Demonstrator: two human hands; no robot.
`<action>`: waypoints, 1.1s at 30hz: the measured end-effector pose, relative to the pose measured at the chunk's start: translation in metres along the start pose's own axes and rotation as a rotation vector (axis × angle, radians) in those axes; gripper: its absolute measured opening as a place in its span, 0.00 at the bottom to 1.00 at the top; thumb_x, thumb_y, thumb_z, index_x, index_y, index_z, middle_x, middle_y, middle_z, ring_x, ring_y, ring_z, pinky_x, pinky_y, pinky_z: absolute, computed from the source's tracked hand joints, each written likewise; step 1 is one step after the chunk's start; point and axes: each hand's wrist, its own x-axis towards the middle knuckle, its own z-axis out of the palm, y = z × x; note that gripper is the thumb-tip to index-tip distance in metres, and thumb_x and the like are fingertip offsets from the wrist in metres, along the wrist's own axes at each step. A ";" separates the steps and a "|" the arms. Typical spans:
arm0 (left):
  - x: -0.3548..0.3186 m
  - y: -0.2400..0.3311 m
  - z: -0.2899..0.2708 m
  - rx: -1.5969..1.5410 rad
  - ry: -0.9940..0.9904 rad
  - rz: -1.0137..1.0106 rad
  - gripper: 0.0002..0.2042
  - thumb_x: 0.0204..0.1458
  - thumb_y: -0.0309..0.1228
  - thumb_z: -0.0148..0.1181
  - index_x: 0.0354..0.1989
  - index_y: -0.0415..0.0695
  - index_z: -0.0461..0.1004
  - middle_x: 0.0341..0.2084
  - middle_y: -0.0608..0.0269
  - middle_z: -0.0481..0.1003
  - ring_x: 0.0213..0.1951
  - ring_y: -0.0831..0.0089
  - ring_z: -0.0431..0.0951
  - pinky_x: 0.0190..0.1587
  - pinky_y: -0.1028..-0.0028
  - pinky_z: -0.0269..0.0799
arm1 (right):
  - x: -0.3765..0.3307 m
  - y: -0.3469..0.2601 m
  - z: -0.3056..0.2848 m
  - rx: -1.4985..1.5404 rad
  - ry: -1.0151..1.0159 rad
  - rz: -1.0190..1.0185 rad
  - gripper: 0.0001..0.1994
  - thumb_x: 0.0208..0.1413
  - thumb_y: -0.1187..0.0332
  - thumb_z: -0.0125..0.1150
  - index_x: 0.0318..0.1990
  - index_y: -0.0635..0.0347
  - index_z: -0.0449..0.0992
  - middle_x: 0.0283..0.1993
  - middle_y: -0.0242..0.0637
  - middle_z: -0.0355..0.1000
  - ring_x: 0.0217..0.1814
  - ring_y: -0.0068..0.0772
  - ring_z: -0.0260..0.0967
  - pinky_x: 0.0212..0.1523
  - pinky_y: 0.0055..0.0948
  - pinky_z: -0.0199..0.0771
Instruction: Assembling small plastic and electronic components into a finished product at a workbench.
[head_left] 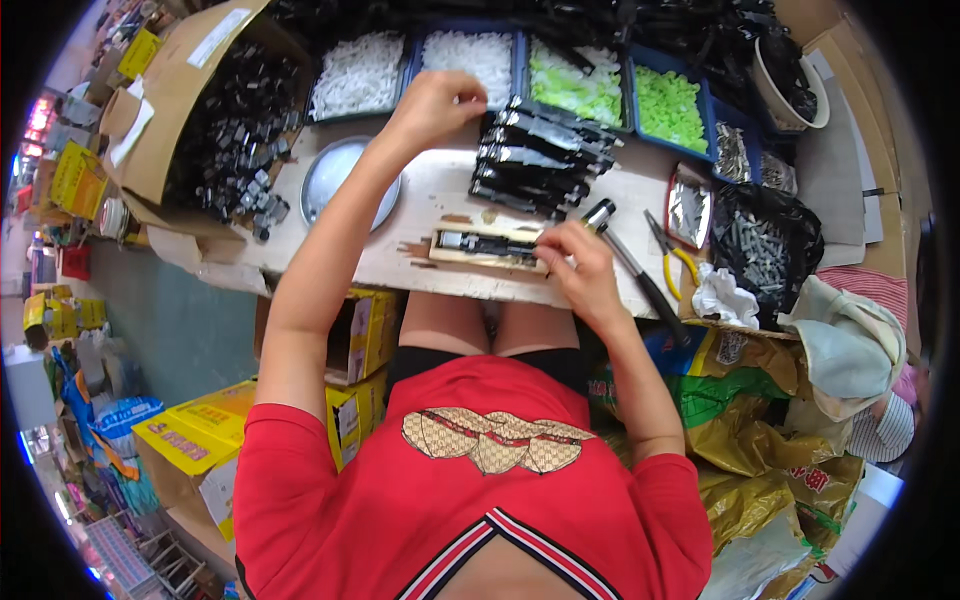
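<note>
My left hand [435,105] reaches far across the table, fingers pinched at the near edge of a blue bin of small white parts [468,55]; whether it holds a part I cannot tell. My right hand [580,262] rests at the right end of a wooden jig [485,247] near the table's front edge and presses on the black and metal assembly lying in it. Behind the jig lies a stack of finished black assemblies [540,160].
More bins hold white [355,75] and green parts [668,105]. A cardboard box of black parts [235,130] sits at the left, a round metal dish [335,175] beside it. Pliers [668,255], a screwdriver-like tool [640,275], a foil tray [688,205] and a black bag of metal pieces [765,245] lie right.
</note>
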 end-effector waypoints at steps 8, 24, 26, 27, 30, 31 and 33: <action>0.111 0.006 0.064 0.583 -0.356 0.374 0.07 0.35 0.31 0.61 0.26 0.47 0.78 0.32 0.66 0.75 0.41 0.61 0.68 0.44 0.64 0.62 | -0.006 0.001 -0.013 -0.067 -0.078 -0.020 0.05 0.44 0.76 0.60 0.30 0.63 0.71 0.27 0.38 0.66 0.31 0.37 0.65 0.32 0.30 0.64; 0.081 0.030 0.007 -0.605 -0.011 -0.155 0.06 0.45 0.27 0.61 0.28 0.38 0.75 0.17 0.65 0.72 0.16 0.81 0.70 0.17 0.82 0.65 | -0.004 -0.001 -0.027 0.098 0.032 0.100 0.05 0.47 0.78 0.59 0.32 0.65 0.72 0.28 0.35 0.67 0.30 0.26 0.66 0.30 0.23 0.65; 0.044 0.047 0.001 -0.891 0.021 -0.211 0.06 0.47 0.25 0.59 0.31 0.36 0.74 0.18 0.64 0.71 0.16 0.81 0.69 0.15 0.82 0.63 | -0.001 -0.004 -0.027 0.429 0.126 0.262 0.05 0.47 0.78 0.59 0.33 0.65 0.72 0.28 0.30 0.67 0.29 0.19 0.65 0.30 0.19 0.65; 0.021 0.055 0.000 -0.974 0.013 -0.266 0.06 0.47 0.24 0.59 0.32 0.35 0.73 0.19 0.63 0.70 0.16 0.79 0.69 0.16 0.81 0.65 | 0.003 -0.013 -0.025 0.626 0.183 0.352 0.05 0.48 0.77 0.59 0.33 0.64 0.73 0.28 0.28 0.67 0.29 0.17 0.64 0.30 0.17 0.65; -0.045 0.069 0.017 -1.178 -0.061 -0.300 0.08 0.48 0.25 0.59 0.36 0.35 0.73 0.23 0.60 0.74 0.22 0.77 0.75 0.22 0.79 0.71 | 0.015 -0.025 -0.017 0.897 0.293 0.424 0.06 0.48 0.77 0.60 0.35 0.63 0.73 0.27 0.27 0.68 0.27 0.15 0.62 0.27 0.15 0.61; -0.064 0.077 0.021 -1.245 -0.051 -0.326 0.08 0.49 0.23 0.58 0.37 0.35 0.72 0.24 0.59 0.75 0.24 0.76 0.76 0.24 0.79 0.72 | 0.020 -0.028 -0.011 0.988 0.294 0.425 0.07 0.48 0.76 0.60 0.36 0.63 0.73 0.27 0.27 0.68 0.25 0.14 0.60 0.26 0.14 0.59; -0.094 0.073 0.033 -1.328 -0.067 -0.264 0.06 0.50 0.20 0.56 0.37 0.35 0.72 0.28 0.57 0.76 0.29 0.73 0.77 0.31 0.76 0.75 | 0.027 -0.038 0.000 1.095 0.310 0.451 0.07 0.48 0.76 0.61 0.36 0.63 0.73 0.27 0.27 0.68 0.24 0.14 0.59 0.25 0.13 0.58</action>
